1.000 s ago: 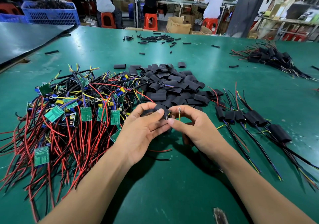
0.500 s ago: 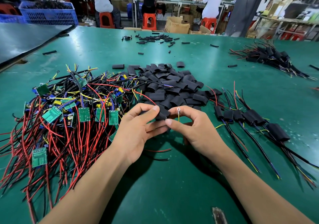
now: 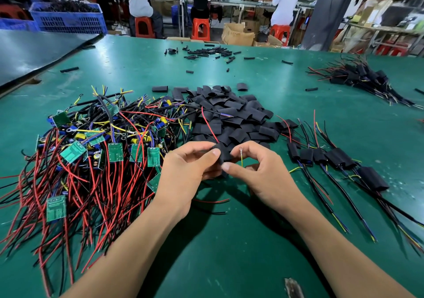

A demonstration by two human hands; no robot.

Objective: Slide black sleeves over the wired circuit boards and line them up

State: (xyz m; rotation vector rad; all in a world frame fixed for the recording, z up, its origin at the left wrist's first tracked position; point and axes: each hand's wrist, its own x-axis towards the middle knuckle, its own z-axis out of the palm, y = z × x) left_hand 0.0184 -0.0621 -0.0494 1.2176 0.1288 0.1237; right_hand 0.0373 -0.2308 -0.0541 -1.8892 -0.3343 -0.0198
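From my station I see both hands working at the middle of the tabletop [image 3: 229,251], just on the near side of the heap of loose sleeves [image 3: 231,114]. The left hand [image 3: 183,171] pinches a black sleeve [image 3: 223,154] between thumb and fingers [image 3: 214,153]. The right hand [image 3: 259,173] grasps the right end of the same sleeve, thumb below and forefinger above. A yellow wire [image 3: 241,160] with a small ring end stands up just beside the sleeve, inside the curl of the right hand, and a red wire [image 3: 207,123] runs out toward the far side. The board itself is hidden, so I cannot tell how deep it sits inside. I judge that the sliding step is in hand, probably close to its end. The bare circuit boards [image 3: 91,150] lie in a tangle at the left, and the finished pieces [image 3: 339,160] lie in a row at the right. The next move, I think, calls for drawing the sleeve on until it covers the board evenly, keeping the thin wires free, and then laying the piece beside that row, parallel with the others.
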